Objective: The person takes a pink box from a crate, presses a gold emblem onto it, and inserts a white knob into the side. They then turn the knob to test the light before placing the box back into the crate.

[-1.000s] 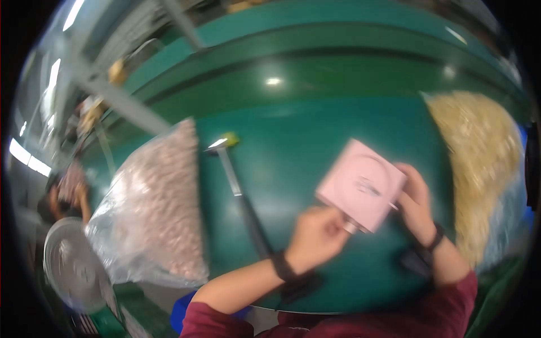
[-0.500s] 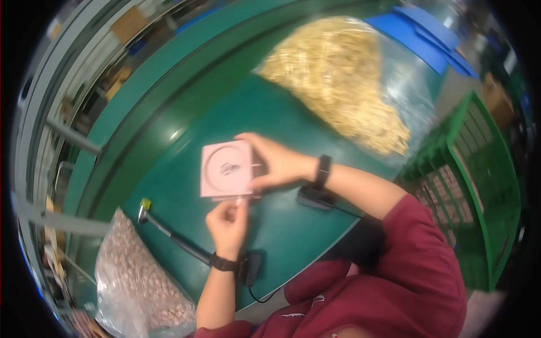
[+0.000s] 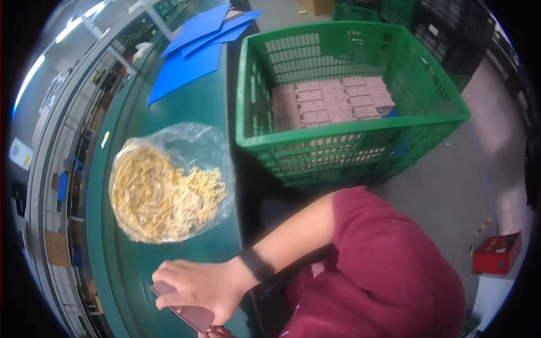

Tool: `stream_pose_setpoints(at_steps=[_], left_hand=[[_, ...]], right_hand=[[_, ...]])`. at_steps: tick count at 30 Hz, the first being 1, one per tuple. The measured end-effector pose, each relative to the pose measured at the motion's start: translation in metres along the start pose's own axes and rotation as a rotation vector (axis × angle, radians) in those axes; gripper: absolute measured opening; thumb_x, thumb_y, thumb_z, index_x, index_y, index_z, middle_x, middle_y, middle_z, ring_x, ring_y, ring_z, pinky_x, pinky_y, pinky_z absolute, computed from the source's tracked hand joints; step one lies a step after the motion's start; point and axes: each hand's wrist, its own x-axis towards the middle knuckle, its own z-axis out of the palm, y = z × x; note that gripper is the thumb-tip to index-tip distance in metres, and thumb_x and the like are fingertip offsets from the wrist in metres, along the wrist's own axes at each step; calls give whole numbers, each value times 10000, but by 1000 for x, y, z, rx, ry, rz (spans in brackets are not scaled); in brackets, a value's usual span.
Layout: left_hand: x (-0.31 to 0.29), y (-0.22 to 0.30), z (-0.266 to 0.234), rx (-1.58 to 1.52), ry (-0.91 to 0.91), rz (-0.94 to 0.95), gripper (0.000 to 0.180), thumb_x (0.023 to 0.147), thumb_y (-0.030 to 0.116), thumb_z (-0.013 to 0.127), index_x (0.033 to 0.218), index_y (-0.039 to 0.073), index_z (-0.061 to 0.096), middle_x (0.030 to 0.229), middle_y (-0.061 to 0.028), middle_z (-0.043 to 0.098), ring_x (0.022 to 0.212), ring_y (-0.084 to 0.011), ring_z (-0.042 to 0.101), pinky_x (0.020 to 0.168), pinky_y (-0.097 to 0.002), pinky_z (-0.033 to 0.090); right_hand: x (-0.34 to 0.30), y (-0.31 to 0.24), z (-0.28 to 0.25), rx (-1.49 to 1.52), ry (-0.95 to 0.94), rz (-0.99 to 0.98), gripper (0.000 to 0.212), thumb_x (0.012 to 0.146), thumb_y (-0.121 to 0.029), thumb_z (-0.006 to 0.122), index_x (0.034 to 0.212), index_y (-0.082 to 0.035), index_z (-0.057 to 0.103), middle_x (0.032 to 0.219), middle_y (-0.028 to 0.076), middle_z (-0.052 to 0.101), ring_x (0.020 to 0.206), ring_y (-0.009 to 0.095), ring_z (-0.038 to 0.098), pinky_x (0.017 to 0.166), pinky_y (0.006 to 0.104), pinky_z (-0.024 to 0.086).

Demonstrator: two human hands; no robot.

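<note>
My right hand (image 3: 197, 290) is closed round a pink square case (image 3: 194, 316), thumb on one side and fingers over the other. The case is tilted, and its dull pink side shows below the palm. At the lower edge of the view, only the fingertips of my left hand (image 3: 217, 332) show, bent against the near corner of the case. The rest of that hand is cut off. Just beyond my right hand, a clear plastic bag (image 3: 169, 188) of small gold-coloured pieces lies on the green table (image 3: 132, 265).
A large green slatted crate (image 3: 349, 127) stands right of the table, with rows of pink boxes (image 3: 332, 101) inside. Blue sheets (image 3: 189, 65) lie at the table's far end. A red box (image 3: 496, 253) sits at far right. Grey rails and shelving run along the left.
The view has swung right, bringing the crate fully in. The case now tilts, its face with the round recess turned from sight. The hammer and the left-hand bag have left the view.
</note>
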Motion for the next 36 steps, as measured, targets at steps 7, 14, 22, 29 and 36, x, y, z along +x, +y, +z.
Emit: stream_pose_setpoints(at_steps=[7, 14, 22, 29, 36], left_hand=[[78, 59, 116, 577, -789, 552, 170, 816, 105, 614, 927, -21, 586, 812, -139, 585, 808, -285, 546, 765, -391, 439], [97, 6, 141, 999, -761, 361, 489, 816, 192, 634, 1245, 22, 476, 1262, -242, 428, 1140, -395, 396, 981, -470, 328], [101, -33, 136, 1069, -838, 185, 627, 873, 302, 557, 1386, 43, 306, 1412, -232, 275, 1236, -408, 294, 1038, -481, 251], [97, -44, 151, 1138, -618, 366, 427, 880, 313, 494, 1144, -22, 504, 1184, -226, 478, 1090, -335, 452, 942, -452, 338], [93, -52, 142, 1138, -637, 223, 585, 889, 418, 456, 1252, -39, 421, 1317, -223, 370, 1208, -342, 338, 1012, -451, 248]], right_hand=[[-38, -51, -220, -644, 54, 63, 664, 465, -282, 792, 1033, -84, 511, 1029, 145, 470, 956, 336, 471, 771, 417, 415], [-93, -82, -450, -1209, 161, 704, 717, 529, -322, 842, 1074, -50, 463, 1030, 120, 509, 979, 236, 515, 871, 341, 424], [-260, -49, -569, -1349, -1305, 965, 547, 551, -131, 693, 1064, -137, 503, 1107, 117, 508, 1147, 297, 454, 973, 389, 387], [-364, -35, -565, -1031, -1405, 658, 387, 691, -168, 616, 1056, -141, 492, 1129, 42, 515, 1120, 209, 478, 966, 357, 394], [-384, -34, -580, -1089, -1550, 508, 229, 802, -180, 530, 1026, -165, 482, 1145, 14, 508, 1189, 177, 444, 973, 347, 390]])
